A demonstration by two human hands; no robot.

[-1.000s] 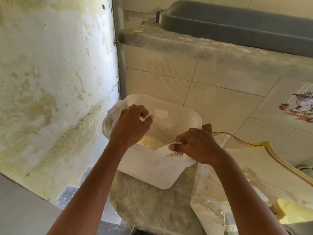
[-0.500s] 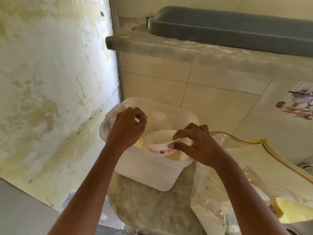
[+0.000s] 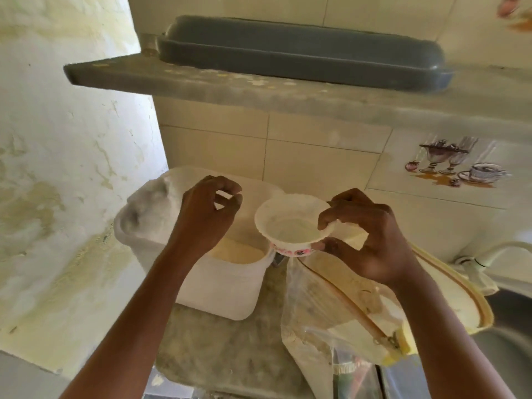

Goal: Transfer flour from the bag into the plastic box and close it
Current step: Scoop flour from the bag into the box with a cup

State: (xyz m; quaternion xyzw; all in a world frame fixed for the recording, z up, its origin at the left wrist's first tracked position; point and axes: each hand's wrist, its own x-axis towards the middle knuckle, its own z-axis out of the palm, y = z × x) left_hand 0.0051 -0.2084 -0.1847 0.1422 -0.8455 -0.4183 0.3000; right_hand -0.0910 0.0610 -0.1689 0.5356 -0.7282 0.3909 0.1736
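The white plastic box (image 3: 227, 286) stands open on the stone counter, with pale flour (image 3: 236, 251) heaped inside. My left hand (image 3: 205, 217) hovers over the box, fingers loosely curled and holding nothing. My right hand (image 3: 371, 240) pinches the rim of a small white bowl (image 3: 290, 226) with a pink flower band. The bowl is upright, dusted with flour, and sits above the gap between the box and the bag. The clear plastic flour bag (image 3: 322, 321) stands open to the right of the box, below my right hand.
A grey stone shelf (image 3: 259, 82) juts out overhead with a dark grey tray (image 3: 302, 50) on it. A stained wall (image 3: 57, 168) closes the left side. A yellow-edged lid or board (image 3: 449, 286) leans behind the bag. A steel sink (image 3: 506, 335) lies at right.
My right hand has lifted the bowl out of the box and carried it right toward the bag, turning it upright. My left hand stays over the box. The view has tilted upward.
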